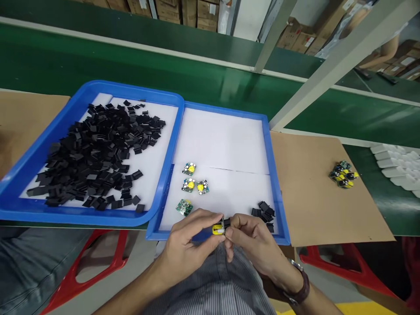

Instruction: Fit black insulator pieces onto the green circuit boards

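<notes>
The left forearm [141, 282] rises from the lower edge toward the right, and the right forearm [318, 298] rises toward the left, bringing both hands together near the lower centre of the view. The left hand [188, 245] is set in a pinch grip: index finger [205, 220] extended above, thumb [210, 246] extended below, tips opposed. The right hand [254, 243] faces it in a tighter pinch, with its thumb [239, 236] directed across toward the left fingertips, its index finger bent, and another finger [229, 253] lowered beneath the thumb.
</notes>
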The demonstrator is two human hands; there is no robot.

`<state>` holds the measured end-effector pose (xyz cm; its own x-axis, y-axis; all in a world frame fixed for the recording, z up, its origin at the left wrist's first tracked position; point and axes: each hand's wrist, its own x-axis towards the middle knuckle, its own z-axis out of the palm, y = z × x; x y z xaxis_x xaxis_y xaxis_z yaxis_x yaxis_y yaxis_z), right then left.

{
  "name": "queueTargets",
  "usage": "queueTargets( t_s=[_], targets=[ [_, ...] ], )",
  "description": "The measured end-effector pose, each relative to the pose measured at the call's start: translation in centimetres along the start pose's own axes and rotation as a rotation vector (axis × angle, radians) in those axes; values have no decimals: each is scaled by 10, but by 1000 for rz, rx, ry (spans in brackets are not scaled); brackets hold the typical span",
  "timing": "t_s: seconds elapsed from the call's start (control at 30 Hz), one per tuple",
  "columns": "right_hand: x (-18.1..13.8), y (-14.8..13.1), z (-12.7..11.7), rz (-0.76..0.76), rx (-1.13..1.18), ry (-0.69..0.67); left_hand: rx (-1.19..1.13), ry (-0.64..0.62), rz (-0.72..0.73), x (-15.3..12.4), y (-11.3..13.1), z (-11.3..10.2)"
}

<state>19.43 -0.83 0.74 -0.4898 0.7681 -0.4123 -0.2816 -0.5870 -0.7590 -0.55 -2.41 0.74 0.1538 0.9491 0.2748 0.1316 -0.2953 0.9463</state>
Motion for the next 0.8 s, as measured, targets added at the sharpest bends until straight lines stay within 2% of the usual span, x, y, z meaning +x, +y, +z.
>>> queueTargets(
  t_s=[0.2,0.43,0.6,0.8],
  targets=[
    [-1,-9,-8,81,31,-87,-38,6,1,2,3,4],
    [1,-8,-3,183,174,-37,-69,-42,-42,2,2,5],
    [-2,-7,0,160,164,-2,-107,-36,-89,-1,2,6],
    [-7,-5,0,49,61,34,-101,-40,-73,0,2,8]
  ],
)
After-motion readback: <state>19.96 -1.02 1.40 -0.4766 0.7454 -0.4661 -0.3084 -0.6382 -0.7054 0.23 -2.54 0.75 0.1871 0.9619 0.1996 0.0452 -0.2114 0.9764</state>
